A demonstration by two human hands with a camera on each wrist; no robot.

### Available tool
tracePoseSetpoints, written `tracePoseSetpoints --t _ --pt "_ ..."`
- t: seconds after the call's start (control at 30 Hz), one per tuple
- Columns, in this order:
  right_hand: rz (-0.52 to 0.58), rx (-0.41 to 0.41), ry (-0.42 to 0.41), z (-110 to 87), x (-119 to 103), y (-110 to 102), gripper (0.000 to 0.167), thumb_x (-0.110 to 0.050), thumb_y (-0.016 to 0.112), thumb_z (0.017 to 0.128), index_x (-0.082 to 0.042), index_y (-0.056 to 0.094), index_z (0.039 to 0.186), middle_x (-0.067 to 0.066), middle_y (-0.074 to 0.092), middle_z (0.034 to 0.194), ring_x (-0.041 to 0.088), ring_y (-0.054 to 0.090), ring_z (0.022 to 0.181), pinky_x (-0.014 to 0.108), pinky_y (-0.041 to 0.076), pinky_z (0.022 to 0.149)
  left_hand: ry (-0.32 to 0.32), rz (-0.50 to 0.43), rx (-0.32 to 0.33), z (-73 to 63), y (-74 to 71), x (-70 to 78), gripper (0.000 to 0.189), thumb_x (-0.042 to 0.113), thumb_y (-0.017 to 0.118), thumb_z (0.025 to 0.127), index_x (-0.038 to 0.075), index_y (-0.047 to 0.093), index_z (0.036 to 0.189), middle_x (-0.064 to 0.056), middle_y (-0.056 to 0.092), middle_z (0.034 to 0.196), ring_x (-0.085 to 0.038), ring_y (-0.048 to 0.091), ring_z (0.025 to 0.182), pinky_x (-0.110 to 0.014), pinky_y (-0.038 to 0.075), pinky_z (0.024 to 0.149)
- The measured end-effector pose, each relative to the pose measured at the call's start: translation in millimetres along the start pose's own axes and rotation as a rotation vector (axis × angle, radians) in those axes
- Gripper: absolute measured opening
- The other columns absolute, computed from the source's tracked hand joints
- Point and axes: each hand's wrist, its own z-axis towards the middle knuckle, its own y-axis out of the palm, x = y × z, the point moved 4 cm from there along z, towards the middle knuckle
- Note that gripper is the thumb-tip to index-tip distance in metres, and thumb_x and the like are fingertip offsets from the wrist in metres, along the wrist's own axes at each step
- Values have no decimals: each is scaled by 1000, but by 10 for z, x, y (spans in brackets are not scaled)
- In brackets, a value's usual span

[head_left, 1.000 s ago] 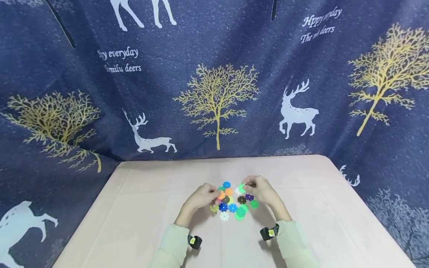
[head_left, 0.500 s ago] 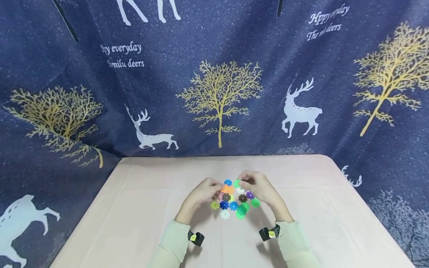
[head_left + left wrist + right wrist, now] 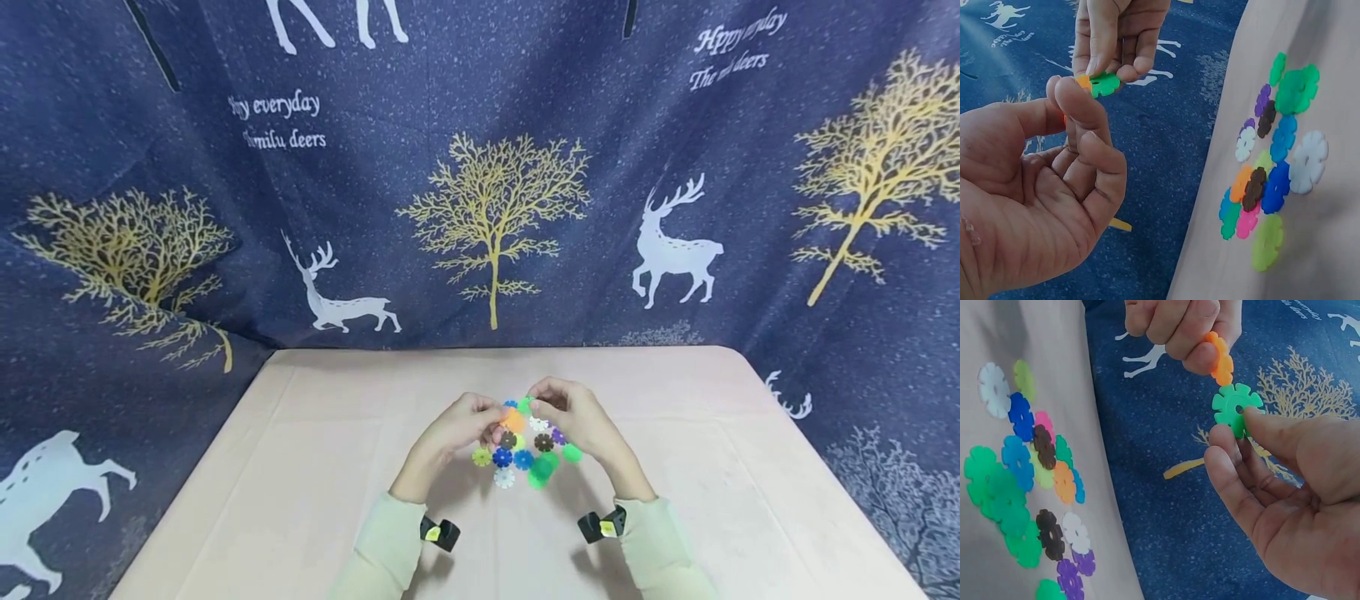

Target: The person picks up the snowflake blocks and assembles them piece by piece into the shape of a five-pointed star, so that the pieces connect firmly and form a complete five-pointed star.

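Between thumb and fingers, my left hand [image 3: 459,423] pinches an orange snowflake disc [image 3: 1221,361], notched round its rim. My right hand [image 3: 579,417] holds a bright green snowflake disc [image 3: 1230,405] by its lower edge. In the right wrist view the two discs meet rim to rim; whether their notches interlock I cannot tell. Fingers cover part of both discs. Both hands are raised above a loose group of discs on the table, among them a white disc [image 3: 1310,162], a dark blue disc [image 3: 1020,417] and a yellow-green disc [image 3: 1268,242].
The pale pink table [image 3: 337,467] spreads out around the discs. Several green discs [image 3: 997,494] overlap at one side of the group. A dark blue cloth [image 3: 420,108] with printed deer and trees hangs behind the table's far edge.
Both hands have come closer together, bringing the orange and green discs from apart to rim against rim. The head view has shifted slightly.
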Motion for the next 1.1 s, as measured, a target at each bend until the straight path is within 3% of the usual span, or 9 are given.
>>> tracePoseSetpoints --t 0.23,0.47,0.8,0.97,1.1 --pt "4 -11 -13 -9 -59 -38 11 -12 65 97 -6 69 106 7 70 98 23 67 86 30 55 76 20 -36 -37 -48 22 92 22 12 52 102 -2 65 92 1 56 62 -9 54 53 -20 43 54" --pt "-24 -17 -50 -40 -166 -103 9 -11 65 98 -10 70 105 3 70 96 25 65 83 34 56 74 43 -52 -73 -101 47 182 23 13 51 103 -2 64 92 1 56 62 -9 54 53 -18 45 54" --pt "-55 -30 -91 -73 -280 -125 7 -9 65 97 -11 71 102 5 69 90 17 59 72 27 51 65 63 -69 -100 -132 72 253 23 15 51 103 1 62 88 1 54 62 -8 54 53 -19 44 53" --pt "-26 -5 -128 -93 -295 -123 8 -8 66 96 -9 71 102 3 71 96 18 65 82 28 54 73 75 -100 -89 -173 86 296 21 14 51 103 0 62 90 2 53 61 -8 53 52 -18 44 53" --pt "-17 48 -192 -101 -312 -128 8 -3 67 94 -6 72 100 5 72 93 14 64 78 27 53 68 92 -170 -77 -203 97 346 20 11 50 103 1 63 91 2 52 61 -7 51 51 -19 46 54"
